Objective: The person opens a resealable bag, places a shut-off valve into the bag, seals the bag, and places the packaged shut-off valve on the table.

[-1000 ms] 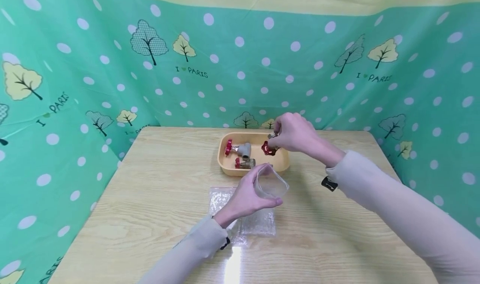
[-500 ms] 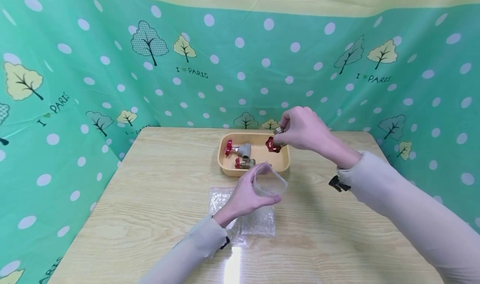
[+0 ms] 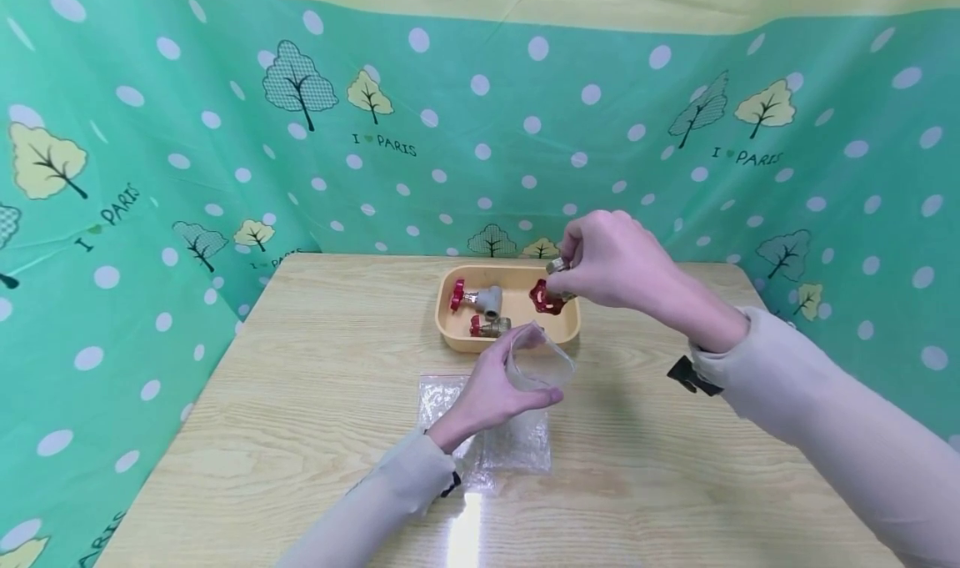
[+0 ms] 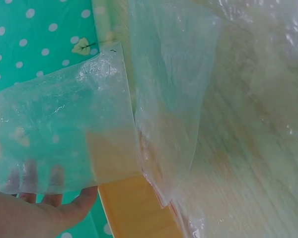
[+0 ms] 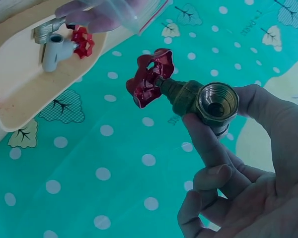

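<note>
My left hand (image 3: 491, 397) holds a clear zip bag (image 3: 543, 369) with its mouth spread, thumb on the near side and fingers at the far side. Close up in the left wrist view, fingers (image 4: 74, 208) show behind the film. Above the tray's right end, my right hand (image 3: 618, 259) pinches a brass gate valve (image 5: 188, 99) between thumb and fingers. Its red handwheel (image 3: 546, 298) points toward the bag side, and a threaded opening (image 5: 217, 101) faces the right wrist camera. The valve and bag are apart.
A cream tray (image 3: 447, 333) at the back of the table holds a grey valve (image 3: 489, 299) and a brass valve (image 3: 493, 328), both with red handwheels. Flat clear bags (image 3: 517, 449) lie under my left forearm and hand. A green dotted curtain (image 3: 480, 134) surrounds the table.
My right hand has shifted slightly to the right with the brass valve, and its forearm has swung right. The left hand and bag have barely moved.
</note>
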`<action>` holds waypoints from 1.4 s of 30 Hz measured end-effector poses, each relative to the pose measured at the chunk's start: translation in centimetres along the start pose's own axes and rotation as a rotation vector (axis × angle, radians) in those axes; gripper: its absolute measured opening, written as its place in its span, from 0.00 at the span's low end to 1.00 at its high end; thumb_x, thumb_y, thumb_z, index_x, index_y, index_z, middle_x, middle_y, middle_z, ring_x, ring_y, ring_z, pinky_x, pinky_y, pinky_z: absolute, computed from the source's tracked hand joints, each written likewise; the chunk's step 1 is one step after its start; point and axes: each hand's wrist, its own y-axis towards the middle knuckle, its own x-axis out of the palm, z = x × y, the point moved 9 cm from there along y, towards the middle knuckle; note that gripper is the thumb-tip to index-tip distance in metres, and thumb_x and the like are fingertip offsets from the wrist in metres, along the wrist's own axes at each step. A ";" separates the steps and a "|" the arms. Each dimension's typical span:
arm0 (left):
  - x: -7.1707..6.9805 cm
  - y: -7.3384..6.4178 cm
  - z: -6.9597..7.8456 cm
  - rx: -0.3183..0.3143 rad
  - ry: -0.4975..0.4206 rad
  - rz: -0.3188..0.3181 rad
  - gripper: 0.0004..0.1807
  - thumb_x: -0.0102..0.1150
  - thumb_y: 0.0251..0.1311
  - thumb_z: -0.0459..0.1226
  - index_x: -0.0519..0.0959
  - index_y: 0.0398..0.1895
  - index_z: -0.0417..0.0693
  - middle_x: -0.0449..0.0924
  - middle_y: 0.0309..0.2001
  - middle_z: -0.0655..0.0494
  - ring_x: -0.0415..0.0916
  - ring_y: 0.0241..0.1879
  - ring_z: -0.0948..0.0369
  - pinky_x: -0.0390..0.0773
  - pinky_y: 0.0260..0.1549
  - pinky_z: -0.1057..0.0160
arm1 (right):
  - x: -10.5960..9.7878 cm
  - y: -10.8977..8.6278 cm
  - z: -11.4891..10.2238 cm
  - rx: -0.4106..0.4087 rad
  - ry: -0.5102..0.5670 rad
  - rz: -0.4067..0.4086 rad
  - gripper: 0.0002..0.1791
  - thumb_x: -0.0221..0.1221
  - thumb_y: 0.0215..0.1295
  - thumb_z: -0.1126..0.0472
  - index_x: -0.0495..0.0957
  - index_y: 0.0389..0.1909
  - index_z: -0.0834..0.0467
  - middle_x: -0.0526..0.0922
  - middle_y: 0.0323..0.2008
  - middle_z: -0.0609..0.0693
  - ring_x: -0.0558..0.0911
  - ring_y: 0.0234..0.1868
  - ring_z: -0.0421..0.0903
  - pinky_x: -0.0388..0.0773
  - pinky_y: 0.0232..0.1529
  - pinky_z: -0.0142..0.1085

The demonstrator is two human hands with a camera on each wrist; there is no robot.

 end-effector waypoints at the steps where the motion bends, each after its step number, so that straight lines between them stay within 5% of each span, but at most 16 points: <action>1: 0.0 0.0 0.0 0.002 0.001 0.000 0.45 0.83 0.46 0.48 0.73 0.69 0.54 0.78 0.62 0.63 0.74 0.63 0.62 0.71 0.66 0.52 | 0.0 -0.1 -0.1 -0.002 -0.001 -0.003 0.12 0.75 0.47 0.54 0.83 0.26 0.55 0.81 0.19 0.48 0.77 0.20 0.46 0.72 0.23 0.41; 19: 0.4 -0.1 -0.4 -0.074 -0.016 0.016 0.50 0.83 0.46 0.50 0.69 0.76 0.66 0.75 0.68 0.67 0.68 0.70 0.61 0.63 0.71 0.44 | 0.8 -2.4 -2.0 -0.006 -0.055 -0.096 0.11 0.74 0.48 0.53 0.81 0.22 0.52 0.77 0.18 0.46 0.75 0.20 0.45 0.70 0.22 0.39; 27: 0.4 0.1 -0.5 -0.105 -0.071 0.035 0.48 0.84 0.45 0.48 0.72 0.73 0.66 0.77 0.63 0.68 0.76 0.59 0.62 0.74 0.61 0.50 | 1.9 -2.9 -2.4 -0.015 -0.060 -0.122 0.12 0.74 0.46 0.55 0.80 0.21 0.51 0.78 0.19 0.46 0.75 0.20 0.45 0.71 0.22 0.40; 42: 0.4 0.3 -0.1 -0.075 -0.070 0.054 0.46 0.85 0.45 0.45 0.74 0.71 0.62 0.80 0.60 0.68 0.78 0.56 0.63 0.78 0.58 0.55 | 4.2 -3.0 -2.2 -0.041 -0.047 -0.160 0.13 0.72 0.45 0.59 0.75 0.16 0.52 0.70 0.12 0.42 0.68 0.15 0.40 0.64 0.18 0.34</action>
